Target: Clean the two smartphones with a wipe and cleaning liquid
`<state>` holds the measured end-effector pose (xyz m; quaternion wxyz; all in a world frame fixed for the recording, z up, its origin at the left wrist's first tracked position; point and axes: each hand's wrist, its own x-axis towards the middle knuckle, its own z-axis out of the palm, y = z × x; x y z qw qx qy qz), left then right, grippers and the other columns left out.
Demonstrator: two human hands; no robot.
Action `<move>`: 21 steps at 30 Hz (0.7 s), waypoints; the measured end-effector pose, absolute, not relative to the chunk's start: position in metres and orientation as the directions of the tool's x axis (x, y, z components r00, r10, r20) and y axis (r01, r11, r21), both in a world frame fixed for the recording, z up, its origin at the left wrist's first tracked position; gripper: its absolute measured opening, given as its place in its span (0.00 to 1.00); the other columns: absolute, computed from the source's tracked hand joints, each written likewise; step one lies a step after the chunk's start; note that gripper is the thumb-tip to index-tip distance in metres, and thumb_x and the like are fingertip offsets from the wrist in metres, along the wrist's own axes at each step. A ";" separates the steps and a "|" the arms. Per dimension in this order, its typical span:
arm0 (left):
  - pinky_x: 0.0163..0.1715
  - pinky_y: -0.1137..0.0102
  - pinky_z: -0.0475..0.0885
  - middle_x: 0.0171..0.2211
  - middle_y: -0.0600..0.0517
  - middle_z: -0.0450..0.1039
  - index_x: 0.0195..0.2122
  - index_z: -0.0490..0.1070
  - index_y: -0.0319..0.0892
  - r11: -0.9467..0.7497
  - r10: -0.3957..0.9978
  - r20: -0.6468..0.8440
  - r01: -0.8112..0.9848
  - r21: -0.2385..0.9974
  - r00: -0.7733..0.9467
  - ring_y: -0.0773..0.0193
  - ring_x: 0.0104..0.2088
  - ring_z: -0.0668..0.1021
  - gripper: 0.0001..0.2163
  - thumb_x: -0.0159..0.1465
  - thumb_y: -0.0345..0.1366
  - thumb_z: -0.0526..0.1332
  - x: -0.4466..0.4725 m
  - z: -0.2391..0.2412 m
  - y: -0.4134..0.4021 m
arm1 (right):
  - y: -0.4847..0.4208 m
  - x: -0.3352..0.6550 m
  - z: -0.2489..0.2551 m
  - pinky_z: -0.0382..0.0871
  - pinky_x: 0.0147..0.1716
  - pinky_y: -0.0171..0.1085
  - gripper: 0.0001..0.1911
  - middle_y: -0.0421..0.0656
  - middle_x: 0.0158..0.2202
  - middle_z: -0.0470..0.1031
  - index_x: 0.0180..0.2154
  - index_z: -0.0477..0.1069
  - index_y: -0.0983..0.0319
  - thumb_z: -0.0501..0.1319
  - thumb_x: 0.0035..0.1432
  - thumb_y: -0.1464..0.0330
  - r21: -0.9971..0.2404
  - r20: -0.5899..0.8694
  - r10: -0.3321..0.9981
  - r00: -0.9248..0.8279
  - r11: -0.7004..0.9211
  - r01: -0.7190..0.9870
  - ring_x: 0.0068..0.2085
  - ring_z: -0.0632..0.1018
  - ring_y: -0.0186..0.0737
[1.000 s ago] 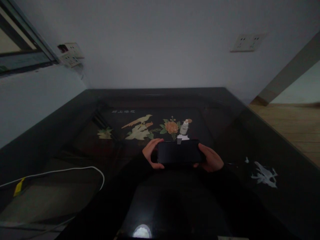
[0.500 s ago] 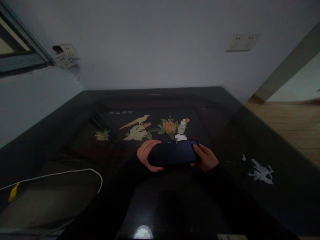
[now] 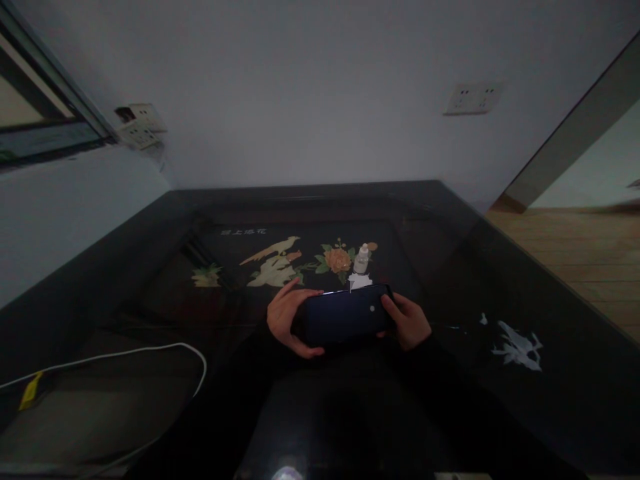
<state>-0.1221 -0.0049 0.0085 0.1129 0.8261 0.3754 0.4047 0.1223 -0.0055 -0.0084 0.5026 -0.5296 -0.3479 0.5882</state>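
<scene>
A dark phone (image 3: 345,318) lies sideways between my two hands, above the black glass table (image 3: 480,267). My left hand (image 3: 284,319) grips its left end, fingers curled over the top edge and thumb underneath. My right hand (image 3: 409,321) grips its right end the same way. The screen is dim bluish with a small light dot near its right side. Just beyond the phone a small white bottle (image 3: 362,259) stands on the table, with a white scrap (image 3: 359,282) in front of it.
A bird and flower picture (image 3: 280,261) shows under the glass. A white cable (image 3: 125,353) with a yellow tag (image 3: 27,395) loops at the left. White marks (image 3: 517,345) lie at the right. Wall sockets (image 3: 473,98) sit above; wooden floor (image 3: 590,260) at right.
My hands and the phone have shifted slightly left and down in view. The screen has turned from black to a dim blue with a small dot.
</scene>
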 end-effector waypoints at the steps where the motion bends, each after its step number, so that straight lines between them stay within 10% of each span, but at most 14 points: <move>1: 0.57 0.52 0.49 0.43 0.41 0.73 0.48 0.61 0.40 -0.690 0.715 0.580 0.527 0.496 0.390 0.52 0.43 0.75 0.37 0.37 0.53 0.63 -0.122 0.010 -0.006 | -0.005 0.122 -0.009 0.70 0.10 0.33 0.23 0.36 0.22 0.67 0.32 0.68 0.64 0.66 0.38 0.54 -0.939 -0.275 0.960 0.056 -0.256 -0.228 0.19 0.68 0.31; 11: 0.56 0.59 0.56 0.62 0.37 0.40 0.60 0.19 0.42 -0.541 0.816 0.500 0.078 0.837 0.290 0.52 0.58 0.60 0.54 0.47 0.38 0.66 -0.073 0.008 -0.027 | -0.015 0.100 -0.014 0.71 0.14 0.32 0.22 0.38 0.24 0.68 0.30 0.65 0.62 0.65 0.38 0.53 -0.910 -0.324 0.938 0.125 -0.273 -0.311 0.27 0.71 0.37; 21: 0.50 0.58 0.64 0.51 0.43 0.65 0.60 0.41 0.48 -0.270 0.960 0.279 -0.295 0.916 -0.011 0.52 0.49 0.70 0.44 0.46 0.53 0.63 -0.080 0.020 -0.006 | -0.040 0.080 0.004 0.75 0.28 0.42 0.30 0.40 0.50 0.63 0.53 0.52 0.46 0.58 0.48 0.60 -0.831 -0.250 0.968 -0.010 -0.221 -0.511 0.42 0.72 0.42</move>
